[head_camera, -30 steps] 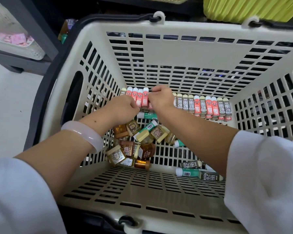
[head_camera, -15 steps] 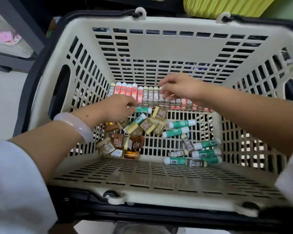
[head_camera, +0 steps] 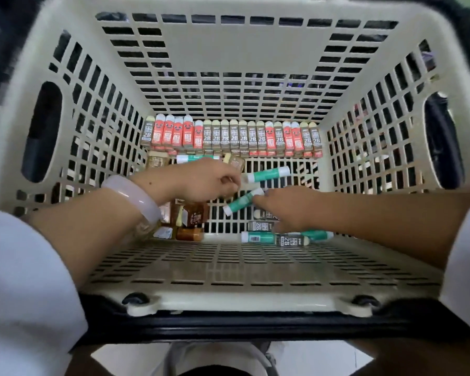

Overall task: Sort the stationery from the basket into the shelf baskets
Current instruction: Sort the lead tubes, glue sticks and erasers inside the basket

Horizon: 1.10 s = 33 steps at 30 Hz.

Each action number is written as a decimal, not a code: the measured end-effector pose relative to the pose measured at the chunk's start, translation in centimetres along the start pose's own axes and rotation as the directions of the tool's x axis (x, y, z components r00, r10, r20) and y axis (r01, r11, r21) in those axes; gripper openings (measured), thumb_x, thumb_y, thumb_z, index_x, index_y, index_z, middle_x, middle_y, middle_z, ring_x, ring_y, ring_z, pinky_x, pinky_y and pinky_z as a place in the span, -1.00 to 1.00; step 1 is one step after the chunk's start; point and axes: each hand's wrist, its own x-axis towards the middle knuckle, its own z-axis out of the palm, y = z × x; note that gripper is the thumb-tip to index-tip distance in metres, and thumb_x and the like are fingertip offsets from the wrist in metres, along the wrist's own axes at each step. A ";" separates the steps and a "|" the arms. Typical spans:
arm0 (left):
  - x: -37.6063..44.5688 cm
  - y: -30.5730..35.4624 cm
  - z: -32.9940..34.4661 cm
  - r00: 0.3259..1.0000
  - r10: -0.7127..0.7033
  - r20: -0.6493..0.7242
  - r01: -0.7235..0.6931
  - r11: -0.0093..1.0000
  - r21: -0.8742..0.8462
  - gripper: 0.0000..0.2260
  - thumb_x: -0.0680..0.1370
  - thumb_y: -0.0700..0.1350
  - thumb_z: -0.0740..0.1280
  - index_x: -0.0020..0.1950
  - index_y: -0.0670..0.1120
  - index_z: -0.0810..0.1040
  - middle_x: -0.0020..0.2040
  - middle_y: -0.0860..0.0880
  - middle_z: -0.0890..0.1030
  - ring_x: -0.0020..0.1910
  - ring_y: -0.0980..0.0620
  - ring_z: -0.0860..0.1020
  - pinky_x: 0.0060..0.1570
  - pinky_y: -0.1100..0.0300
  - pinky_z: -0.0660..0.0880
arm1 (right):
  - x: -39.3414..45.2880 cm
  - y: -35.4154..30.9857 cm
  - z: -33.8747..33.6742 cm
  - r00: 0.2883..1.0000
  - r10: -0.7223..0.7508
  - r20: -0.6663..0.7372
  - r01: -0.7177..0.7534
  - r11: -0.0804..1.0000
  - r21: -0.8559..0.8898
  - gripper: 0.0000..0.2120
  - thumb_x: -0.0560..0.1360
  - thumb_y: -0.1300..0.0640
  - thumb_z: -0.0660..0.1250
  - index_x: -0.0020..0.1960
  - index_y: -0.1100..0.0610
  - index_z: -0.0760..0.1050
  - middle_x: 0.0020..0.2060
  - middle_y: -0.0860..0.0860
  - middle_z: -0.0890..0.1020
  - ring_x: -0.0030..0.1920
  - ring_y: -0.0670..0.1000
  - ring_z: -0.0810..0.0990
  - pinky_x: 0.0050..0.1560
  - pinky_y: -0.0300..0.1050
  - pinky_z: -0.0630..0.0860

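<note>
Both my hands are down inside the cream plastic basket [head_camera: 228, 270]. My right hand [head_camera: 285, 208] pinches one end of a tilted green glue stick [head_camera: 240, 204]. My left hand [head_camera: 201, 181], with a pale bangle on its wrist, has its fingers curled; their tips are at the white end of a second green glue stick [head_camera: 269, 174]. Whether it holds anything is hidden. A row of red and grey 2B lead boxes [head_camera: 231, 138] stands along the far wall. Small brown jars [head_camera: 192, 217] lie under my left wrist.
More green glue sticks and grey 2B boxes [head_camera: 280, 238] lie by the near wall under my right hand. The basket's black handle [head_camera: 228, 325] lies folded across the near rim. Slotted walls close in on all sides.
My right hand came back from the far row of boxes and took hold of a green glue stick. My left hand shifted right toward it. The camera moved closer over the basket.
</note>
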 end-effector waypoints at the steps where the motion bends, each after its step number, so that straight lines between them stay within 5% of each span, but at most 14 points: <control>1: 0.1 -0.3 -0.3 0.999 -0.012 -0.030 0.012 1.000 0.002 -0.77 0.61 -0.08 0.15 0.21 -0.07 0.49 0.00 0.02 0.54 -0.18 0.11 0.52 -0.22 0.22 0.45 | 0.0 -0.1 0.1 0.999 -0.039 0.004 0.039 0.999 -0.026 -0.40 0.47 0.10 0.32 0.43 0.09 0.15 0.12 0.11 0.48 0.04 0.08 0.51 -0.04 -0.02 0.53; 5: 0.9 -0.8 -1.0 0.988 -0.005 -0.154 0.006 1.000 0.009 -0.76 0.61 -0.06 0.15 0.22 -0.06 0.49 -0.15 0.15 0.46 -0.27 0.27 0.41 -0.38 0.49 0.30 | 0.4 -0.3 0.7 0.993 -0.116 -0.020 0.112 0.982 -0.150 -0.45 0.50 0.20 0.25 0.43 0.13 0.12 0.15 0.13 0.44 0.09 0.12 0.49 -0.10 -0.03 0.47; 12: 1.2 -1.0 -0.9 0.987 0.027 -0.156 -0.022 0.999 0.035 -0.77 0.61 -0.06 0.14 0.21 -0.04 0.49 -0.06 0.09 0.46 -0.24 0.33 0.34 -0.33 0.42 0.22 | 0.7 0.4 1.0 0.976 -0.216 -0.034 0.206 0.959 -0.193 -0.46 0.51 0.18 0.22 0.44 0.01 0.14 0.19 0.12 0.35 0.13 0.10 0.43 -0.12 -0.05 0.46; 18: 1.1 -1.1 -1.2 0.988 -0.008 -0.157 0.006 1.000 -0.010 -0.75 0.61 -0.06 0.15 0.24 -0.03 0.48 0.12 0.00 0.52 0.02 0.03 0.50 -0.11 0.24 0.34 | 1.0 0.7 0.8 0.972 -0.236 -0.026 0.236 0.971 0.042 -0.70 0.46 0.11 0.31 0.16 0.06 0.36 0.00 0.02 0.40 0.00 0.01 0.39 -0.03 -0.07 0.43; 21: 0.8 -1.1 -1.5 0.987 -0.026 -0.160 0.019 0.999 -0.047 -0.76 0.61 -0.06 0.15 0.23 -0.02 0.49 0.07 -0.01 0.52 0.05 -0.09 0.54 -0.04 0.13 0.45 | 1.0 0.8 0.6 0.969 -0.242 -0.037 0.245 0.964 0.102 -0.79 0.44 0.14 0.32 0.04 0.06 0.37 -0.15 -0.05 0.40 -0.04 0.00 0.40 -0.16 -0.13 0.34; 24: 0.7 -1.3 -1.7 0.984 -0.035 -0.176 0.024 0.998 -0.063 -0.76 0.61 -0.07 0.16 0.22 -0.04 0.50 0.09 -0.02 0.52 0.01 -0.04 0.53 -0.04 0.14 0.44 | 1.0 0.6 0.5 0.970 -0.242 -0.017 0.242 0.960 0.139 -0.80 0.47 0.16 0.30 0.07 0.08 0.37 -0.23 -0.07 0.38 -0.08 0.00 0.42 -0.26 -0.16 0.24; 26: 0.7 -1.3 -1.7 0.983 -0.027 -0.183 0.013 0.997 -0.077 -0.78 0.60 -0.07 0.18 0.18 -0.07 0.51 0.09 -0.02 0.54 0.00 0.03 0.49 -0.08 0.22 0.38 | 0.9 0.6 -0.2 0.977 -0.206 -0.048 0.210 0.924 0.321 -0.85 0.49 0.19 0.30 0.03 0.12 0.38 -0.21 -0.08 0.46 -0.14 -0.02 0.49 -0.27 -0.22 0.40; 29: 0.6 -0.9 -1.9 0.996 -0.026 -0.081 -0.001 0.951 -0.310 -0.81 0.57 -0.07 0.25 0.16 -0.06 0.48 0.03 0.00 0.58 -0.02 0.06 0.55 -0.17 0.36 0.47 | 1.0 0.9 -3.0 0.968 0.024 -0.249 0.172 0.660 0.732 -0.87 0.48 0.21 0.33 -0.04 0.11 0.38 -0.09 -0.09 0.55 -0.12 -0.03 0.63 -0.19 -0.21 0.60; 31: 0.4 -0.6 -2.0 0.999 -0.029 0.024 0.037 0.824 -0.565 -0.73 0.53 -0.07 0.30 0.21 -0.04 0.41 0.05 -0.02 0.59 0.01 0.06 0.59 -0.09 0.38 0.54 | 1.0 0.9 -4.6 0.932 0.186 -0.312 0.261 0.253 0.931 -0.86 0.47 0.26 0.33 -0.06 0.14 0.39 -0.15 -0.03 0.59 -0.27 -0.10 0.63 -0.29 -0.29 0.58; 33: 0.4 -0.5 -2.1 0.998 -0.047 0.042 0.063 0.701 -0.711 -0.70 0.51 -0.08 0.32 0.22 -0.04 0.37 0.09 -0.09 0.59 0.06 0.01 0.60 0.02 0.24 0.56 | 1.0 0.6 -5.2 0.924 0.226 -0.309 0.328 -0.049 0.943 -0.87 0.47 0.32 0.32 -0.06 0.17 0.39 -0.25 0.04 0.59 -0.33 -0.08 0.61 -0.26 -0.29 0.59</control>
